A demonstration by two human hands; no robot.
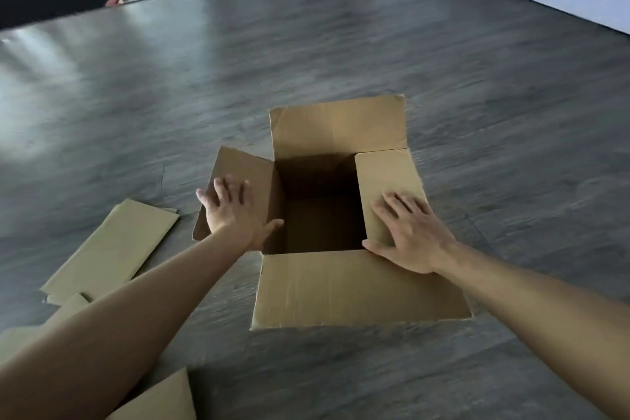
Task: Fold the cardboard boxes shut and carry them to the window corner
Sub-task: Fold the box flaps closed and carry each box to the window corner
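An open box (pixel 341 283) sits on the floor (pixel 306 44) between two hands. The left hand (pixel 235 211) lies spread on its left flap (pixel 245 167); the right hand (pixel 412 235) lies spread flat on its right flap (pixel 385 174).

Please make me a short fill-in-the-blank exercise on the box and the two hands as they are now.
1. The box stands on the floor with all ____ of its top flaps unfolded.
2. The left hand lies on the flap that leans ____ from the opening.
3. The right hand presses flat on the side flap that is folded ____ over the opening.
4. Flattened cardboard lies on the floor on the box's ____ side.

Missing words: four; outward; inward; left
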